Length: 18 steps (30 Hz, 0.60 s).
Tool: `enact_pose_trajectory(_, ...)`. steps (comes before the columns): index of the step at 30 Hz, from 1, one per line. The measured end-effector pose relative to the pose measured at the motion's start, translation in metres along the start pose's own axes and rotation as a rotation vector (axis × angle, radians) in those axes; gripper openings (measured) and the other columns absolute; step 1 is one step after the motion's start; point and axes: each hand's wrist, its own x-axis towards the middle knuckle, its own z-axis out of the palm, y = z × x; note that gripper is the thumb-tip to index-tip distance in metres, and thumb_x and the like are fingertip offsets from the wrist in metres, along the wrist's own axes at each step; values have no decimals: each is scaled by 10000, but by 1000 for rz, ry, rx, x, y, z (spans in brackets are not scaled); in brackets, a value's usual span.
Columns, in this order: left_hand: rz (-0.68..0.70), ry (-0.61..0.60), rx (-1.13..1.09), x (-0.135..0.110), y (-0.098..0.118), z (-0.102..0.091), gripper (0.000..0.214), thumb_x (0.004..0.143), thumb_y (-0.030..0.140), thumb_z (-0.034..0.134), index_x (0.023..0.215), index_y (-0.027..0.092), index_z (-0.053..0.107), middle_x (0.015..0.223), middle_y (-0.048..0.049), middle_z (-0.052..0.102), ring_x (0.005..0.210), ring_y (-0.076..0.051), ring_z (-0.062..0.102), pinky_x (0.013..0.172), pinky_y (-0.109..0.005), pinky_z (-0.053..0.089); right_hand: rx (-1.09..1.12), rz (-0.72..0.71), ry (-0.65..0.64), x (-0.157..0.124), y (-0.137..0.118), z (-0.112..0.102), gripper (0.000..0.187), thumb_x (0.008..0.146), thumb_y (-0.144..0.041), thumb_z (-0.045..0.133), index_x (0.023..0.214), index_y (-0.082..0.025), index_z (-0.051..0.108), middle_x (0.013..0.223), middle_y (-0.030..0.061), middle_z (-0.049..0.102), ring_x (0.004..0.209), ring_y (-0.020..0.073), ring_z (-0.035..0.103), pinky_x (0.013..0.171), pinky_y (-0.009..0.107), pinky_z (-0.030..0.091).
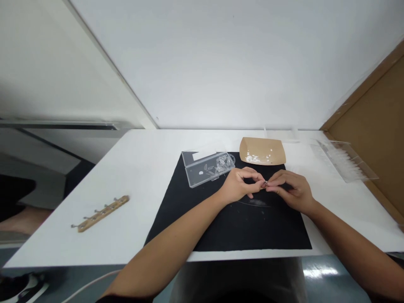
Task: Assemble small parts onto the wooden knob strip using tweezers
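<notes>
My left hand [242, 183] and my right hand [293, 190] meet fingertip to fingertip above the black mat [252, 231]. Thumb and fingers of each are pinched together at a tiny shiny piece, too small for me to name. Just left of my left hand lies an open clear plastic case [197, 179] with several clear, nail-shaped tips [222, 162] inside. Behind both hands is a brown card tray [263, 147] with small white bits [253, 158] scattered on its front part.
On the white table [142, 168], a wooden strip with metal pegs [102, 214] lies at the left. A clear case with rows of pale pieces [345, 162] is at the right, beside a brown board [375, 105]. A person's shoe [27, 288] shows at lower left.
</notes>
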Motion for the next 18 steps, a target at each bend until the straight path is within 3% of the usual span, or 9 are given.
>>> enact_pose_trajectory(9, 9, -26, -72, 0, -5, -1, 329, 828, 423, 837, 916, 105, 841, 958, -111, 745, 738, -141, 685, 437, -165, 601, 107, 86, 38, 0, 0, 1, 118, 909, -177, 807, 982, -269, 792, 931, 33, 790, 857, 185, 748, 746, 335, 620)
enact_pose_trajectory(18, 16, -38, -65, 0, -9, -3, 381, 859, 478, 814, 995, 124, 845, 1041, -125, 761, 791, -172, 724, 445, -188, 624, 112, 95, 64, 1, 0, 1, 92, 917, -191, 799, 974, -263, 791, 917, 39, 793, 841, 191, 749, 737, 340, 618)
